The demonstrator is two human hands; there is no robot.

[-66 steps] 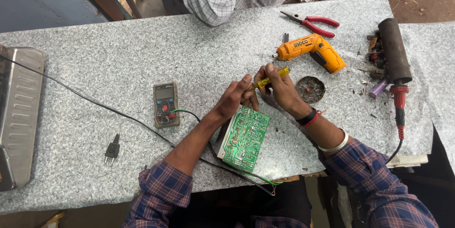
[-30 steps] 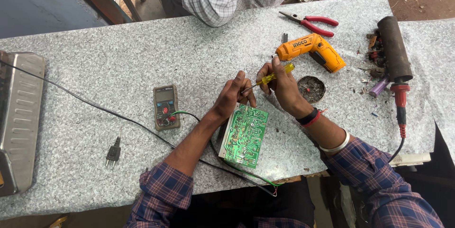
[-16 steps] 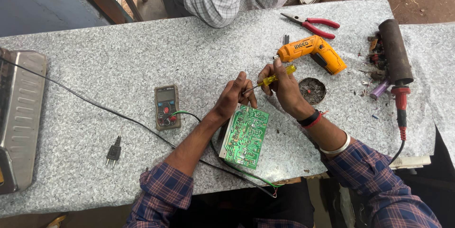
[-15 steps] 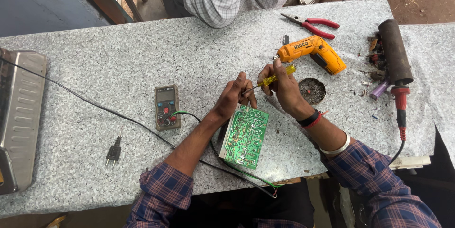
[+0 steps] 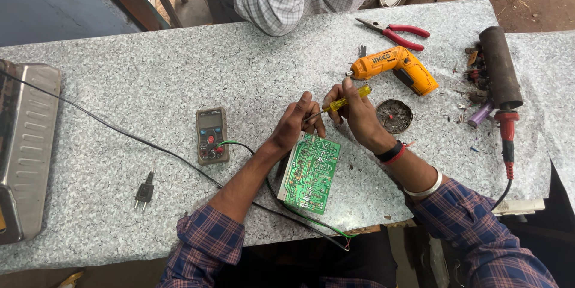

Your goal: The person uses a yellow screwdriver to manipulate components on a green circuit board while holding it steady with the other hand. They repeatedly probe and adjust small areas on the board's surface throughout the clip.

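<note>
Left hand (image 5: 293,125) pinching the green rectangular circuit board (image 5: 309,172) upright, steadying it for right-hand (image 5: 353,111) fingers gripping the yellow-handled screwdriver (image 5: 336,103).

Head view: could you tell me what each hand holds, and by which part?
Right hand grips the yellow screwdriver by its handle; left hand steadies the green circuit board at its top edge.
</note>
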